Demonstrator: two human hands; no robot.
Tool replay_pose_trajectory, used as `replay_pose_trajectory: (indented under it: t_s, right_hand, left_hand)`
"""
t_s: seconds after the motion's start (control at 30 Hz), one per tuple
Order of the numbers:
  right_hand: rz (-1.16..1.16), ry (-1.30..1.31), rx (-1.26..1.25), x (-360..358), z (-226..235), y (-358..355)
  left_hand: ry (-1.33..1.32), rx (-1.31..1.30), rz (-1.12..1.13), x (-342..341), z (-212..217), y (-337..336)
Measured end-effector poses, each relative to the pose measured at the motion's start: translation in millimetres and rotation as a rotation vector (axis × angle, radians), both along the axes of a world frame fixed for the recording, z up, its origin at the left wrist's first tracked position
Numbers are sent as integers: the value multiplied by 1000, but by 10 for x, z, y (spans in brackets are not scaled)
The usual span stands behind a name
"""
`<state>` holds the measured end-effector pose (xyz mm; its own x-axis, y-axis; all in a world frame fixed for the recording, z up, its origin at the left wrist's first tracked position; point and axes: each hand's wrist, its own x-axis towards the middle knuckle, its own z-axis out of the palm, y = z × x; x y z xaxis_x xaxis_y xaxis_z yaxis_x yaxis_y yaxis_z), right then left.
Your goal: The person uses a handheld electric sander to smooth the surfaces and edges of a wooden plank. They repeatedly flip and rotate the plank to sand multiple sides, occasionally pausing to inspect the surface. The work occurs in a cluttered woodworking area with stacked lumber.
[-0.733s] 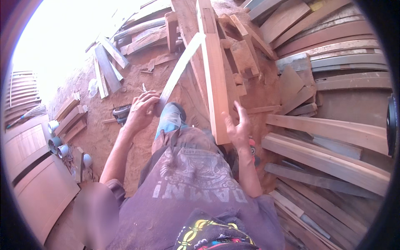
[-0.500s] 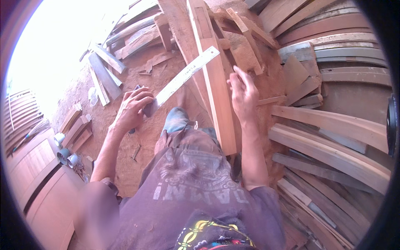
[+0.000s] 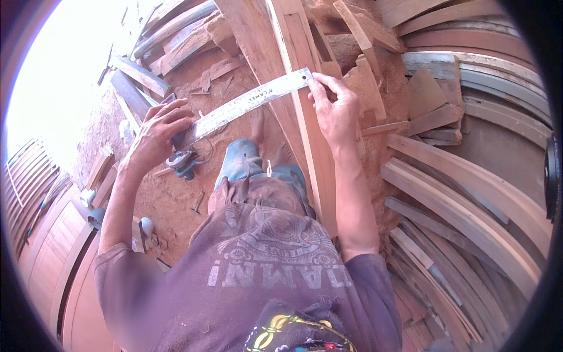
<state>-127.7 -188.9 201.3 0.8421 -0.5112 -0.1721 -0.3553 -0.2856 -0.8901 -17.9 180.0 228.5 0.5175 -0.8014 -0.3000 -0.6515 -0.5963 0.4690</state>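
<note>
A try square with a long pale metal blade [image 3: 252, 101] spans the space between my hands, raised over the wooden beam. My left hand [image 3: 161, 134] is closed round its dark stock, which is partly hidden by the fingers. At the blade's far end, beside its small hole, the thumb and fingers of my right hand [image 3: 337, 111] pinch the tip. Beneath that end runs a squared wooden beam [image 3: 316, 152], leading away from close to my right thigh. A recess shows in the upper face of the beam, farther off.
A blue-and-grey power tool [image 3: 185, 162] lies on the sawdust-covered ground [image 3: 170, 199] left of my legs. Stacked boards [image 3: 463, 199] fill the right side. Offcuts [image 3: 193, 44] are heaped at the far left, and wooden panels [image 3: 44, 234] lie at the near left.
My right hand has moved to the blade's tip and closed on it. My left hand has shifted left and slightly away with the stock. The power tool has come into sight.
</note>
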Motion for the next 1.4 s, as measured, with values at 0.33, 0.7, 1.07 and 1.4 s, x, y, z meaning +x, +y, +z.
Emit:
replay_pose_trajectory:
  t_s: [0.33, 0.7, 1.07, 1.4]
  right_hand:
    - [18, -39, -168, -44, -42, 20]
    - [35, -61, -184, -54, -37, 33]
    - [51, -88, -229, -55, -14, 26]
    - [65, -93, -206, -44, -34, 26]
  left_hand:
    - [40, 82, -81, 290, -52, -66]
    - [92, 80, -69, 352, -58, -47]
    - [51, 70, -84, 368, -18, -56]
    - [53, 79, -72, 351, -46, -50]
